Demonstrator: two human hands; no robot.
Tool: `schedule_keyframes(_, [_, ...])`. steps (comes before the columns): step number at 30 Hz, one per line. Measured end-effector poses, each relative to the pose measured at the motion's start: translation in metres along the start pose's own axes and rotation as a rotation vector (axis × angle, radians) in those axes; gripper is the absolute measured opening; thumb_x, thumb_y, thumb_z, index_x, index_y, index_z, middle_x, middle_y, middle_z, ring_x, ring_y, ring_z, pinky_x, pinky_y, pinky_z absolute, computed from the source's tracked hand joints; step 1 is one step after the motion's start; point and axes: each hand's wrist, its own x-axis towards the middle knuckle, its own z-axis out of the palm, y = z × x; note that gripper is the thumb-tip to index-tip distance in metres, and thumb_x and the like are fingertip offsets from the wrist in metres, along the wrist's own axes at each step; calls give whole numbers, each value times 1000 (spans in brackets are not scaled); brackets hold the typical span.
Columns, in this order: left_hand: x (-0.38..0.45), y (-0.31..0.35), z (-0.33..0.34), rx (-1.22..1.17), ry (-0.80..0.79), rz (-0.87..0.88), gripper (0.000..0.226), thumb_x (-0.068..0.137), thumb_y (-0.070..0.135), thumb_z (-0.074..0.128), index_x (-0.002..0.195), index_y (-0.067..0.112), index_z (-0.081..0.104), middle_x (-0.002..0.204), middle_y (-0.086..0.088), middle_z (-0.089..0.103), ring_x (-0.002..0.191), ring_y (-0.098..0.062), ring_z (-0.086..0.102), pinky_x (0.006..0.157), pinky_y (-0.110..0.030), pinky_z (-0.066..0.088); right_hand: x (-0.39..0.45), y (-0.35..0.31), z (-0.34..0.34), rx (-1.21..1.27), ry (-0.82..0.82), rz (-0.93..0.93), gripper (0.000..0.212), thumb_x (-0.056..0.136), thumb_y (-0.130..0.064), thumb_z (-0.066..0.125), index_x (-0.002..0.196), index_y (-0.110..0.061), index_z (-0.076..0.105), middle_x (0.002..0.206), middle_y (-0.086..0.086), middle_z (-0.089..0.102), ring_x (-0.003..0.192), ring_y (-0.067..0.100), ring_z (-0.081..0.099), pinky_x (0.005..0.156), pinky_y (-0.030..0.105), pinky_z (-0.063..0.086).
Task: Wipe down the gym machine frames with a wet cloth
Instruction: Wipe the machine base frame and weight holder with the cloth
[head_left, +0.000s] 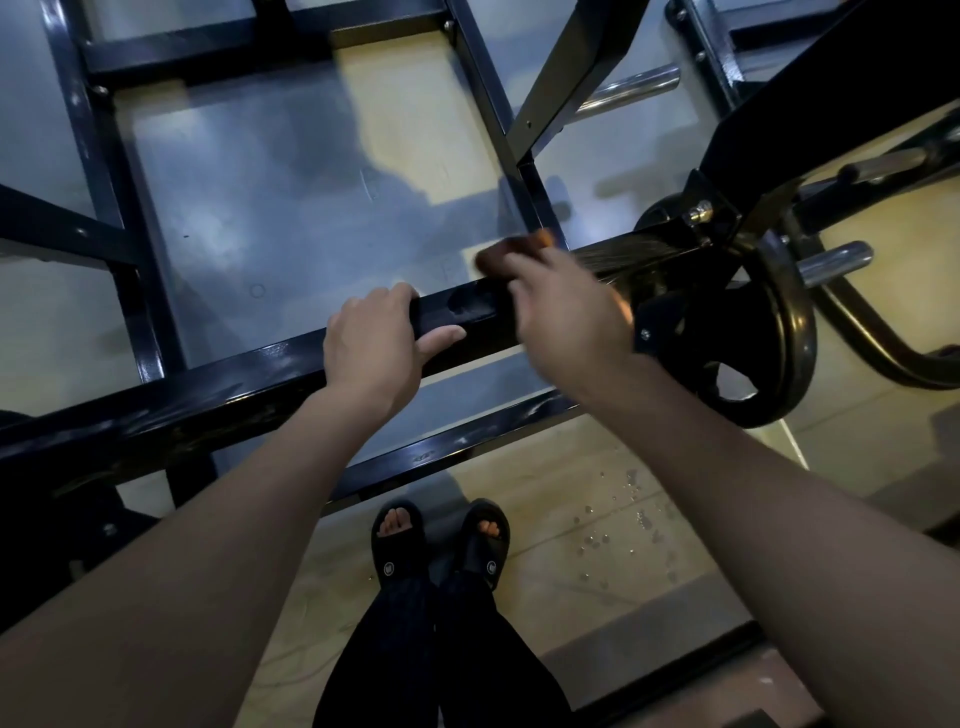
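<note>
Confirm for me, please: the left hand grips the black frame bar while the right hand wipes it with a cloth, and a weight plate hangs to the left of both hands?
Not quite: in the head view the weight plate hangs to the right of both hands. The left hand does grip the frame bar, and the right hand wipes it with the cloth.

no readable text, sandal (397, 543) emblems illegible
</note>
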Motion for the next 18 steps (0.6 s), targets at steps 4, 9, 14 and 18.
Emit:
schedule_keyframes(4, [2, -1, 1, 4, -4, -8, 58, 88, 69, 62, 112, 17, 62, 101, -9, 67, 98, -36, 59, 79, -46, 48, -21, -8, 6, -8, -50, -228, 37, 107, -33, 45, 143, -34, 55, 143, -3, 54, 95, 32, 68, 76, 42, 57])
schedule_keyframes(9, [-2, -1, 1, 9, 0, 9, 66, 87, 77, 54, 113, 17, 63, 100, -7, 66, 97, -35, 58, 80, -46, 48, -12, 55, -20, -46, -6, -86, 41, 108, -32, 47, 147, -40, 51, 155, -1, 49, 110, 31, 67, 88, 45, 58])
schedule_keyframes(14, [-2, 0, 0, 21, 8, 13, 66, 88, 76, 53, 114, 16, 62, 99, -7, 66, 95, -35, 57, 78, -45, 46, 16, 66, -34, -163, -2, 283, 39, 108, -37, 39, 146, -36, 52, 147, 7, 52, 120, 38, 61, 92, 48, 50])
schedule_keyframes(18, [-4, 2, 1, 14, 20, 1, 64, 88, 74, 55, 114, 17, 62, 100, -7, 65, 97, -35, 57, 78, -43, 43, 6, 3, -8, -54, -53, 71, 33, 108, -34, 42, 138, -37, 54, 137, 6, 52, 106, 32, 64, 79, 36, 46])
